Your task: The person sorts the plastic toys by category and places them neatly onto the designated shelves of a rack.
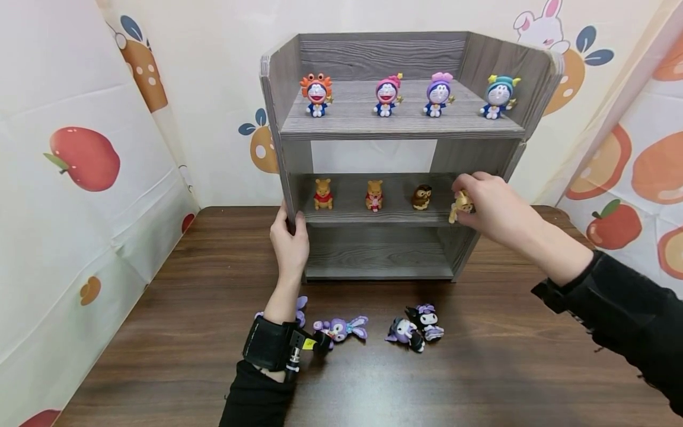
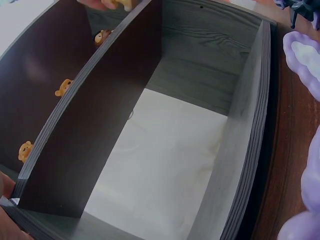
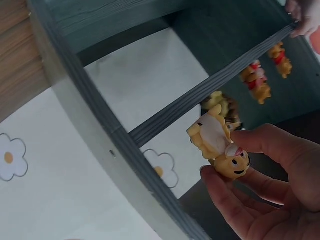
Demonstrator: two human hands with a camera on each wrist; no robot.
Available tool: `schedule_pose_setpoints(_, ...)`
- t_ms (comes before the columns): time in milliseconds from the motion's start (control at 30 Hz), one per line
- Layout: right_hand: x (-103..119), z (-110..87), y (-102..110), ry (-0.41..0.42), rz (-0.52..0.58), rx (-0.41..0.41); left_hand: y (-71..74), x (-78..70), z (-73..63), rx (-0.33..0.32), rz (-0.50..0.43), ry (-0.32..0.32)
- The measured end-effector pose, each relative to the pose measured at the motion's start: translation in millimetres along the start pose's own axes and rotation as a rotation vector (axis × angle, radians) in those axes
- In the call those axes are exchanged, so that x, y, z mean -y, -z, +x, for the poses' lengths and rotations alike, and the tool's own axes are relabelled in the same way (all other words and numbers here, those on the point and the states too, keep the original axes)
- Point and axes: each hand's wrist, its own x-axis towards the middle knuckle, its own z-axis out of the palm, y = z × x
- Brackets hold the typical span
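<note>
My right hand [image 1: 493, 204] pinches a small yellow animal figurine [image 3: 217, 140] between thumb and fingers, at the right end of the middle shelf [image 1: 341, 214]. In the right wrist view its pale belly and dark-eyed face show. My left hand [image 1: 290, 243] grips the left side panel of the grey wooden shelf unit [image 1: 373, 133]. Along the middle shelf stand a bear figurine in a red top [image 1: 322, 194], another bear with a pink piece [image 1: 374, 196] and a brown owl figurine [image 1: 421, 197], the owl nearest my right hand.
Several blue-and-white cat figurines in coloured hats [image 1: 386, 96] stand on the top shelf. On the brown table [image 1: 507, 356] before the unit lie purple long-eared figurines [image 1: 341, 329], one partly behind my left wrist, and two black-and-purple figurines [image 1: 427, 320]. Fruit-printed cloth [image 1: 91, 237] hangs around.
</note>
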Motion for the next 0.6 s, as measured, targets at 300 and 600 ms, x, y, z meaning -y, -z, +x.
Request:
schedule_pose_setpoints(300,-11.0,23.4,-5.4,-0.069,-0.087,0.08,-0.4,-0.2,0.9,0.0,-0.003,-0.004)
schedule_pose_setpoints(600,-18.2,32.6,-7.7,-0.085,-0.117,0.118,-0.3,-0.1,0.2,0.005,-0.007,-0.002)
